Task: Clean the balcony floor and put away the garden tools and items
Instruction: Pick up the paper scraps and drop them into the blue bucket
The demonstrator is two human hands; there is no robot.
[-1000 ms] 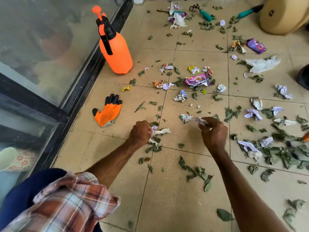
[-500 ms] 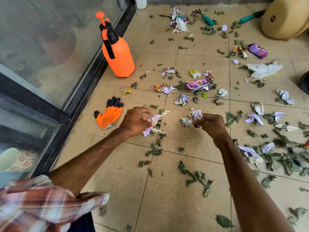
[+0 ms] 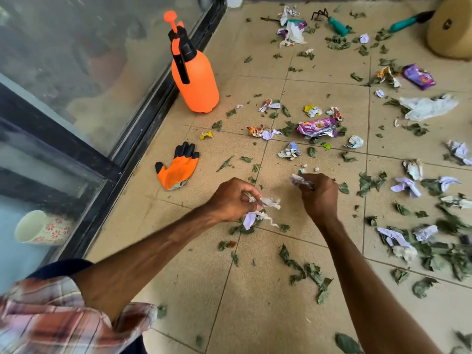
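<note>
Floor [image 3: 255, 315] mostly uncleaned: wrappers [image 3: 316, 127] and leaves [image 3: 311, 274] lying all over, right of sprayer [image 3: 195, 80]. L hand [image 3: 229, 200] gripping paper scraps [image 3: 268, 203], R hand [image 3: 319, 198] pinching a crumpled scrap [image 3: 300, 181], both working in front of sprayer. Glove [image 3: 178, 169] lying near sprayer, rake [image 3: 334, 23] beyond it, neither put away yet. Door frame [image 3: 143, 139] closing off sprayer's left. Fairly open tiles running toward me.

Soft, even daylight lies across your tiled floor [image 3: 178, 290]. The orange sprayer [image 3: 195, 80] casts only a faint, diffuse shadow at its base. The glass door [image 3: 76, 60] on your left shows hazy, milky reflections. Your wide lens bows its frame and the tile lines toward the edges. The leaves [image 3: 454, 259] at the right edge and your plaid sleeve [image 3: 51, 323] are smeared, while the centre is sharp.
</note>
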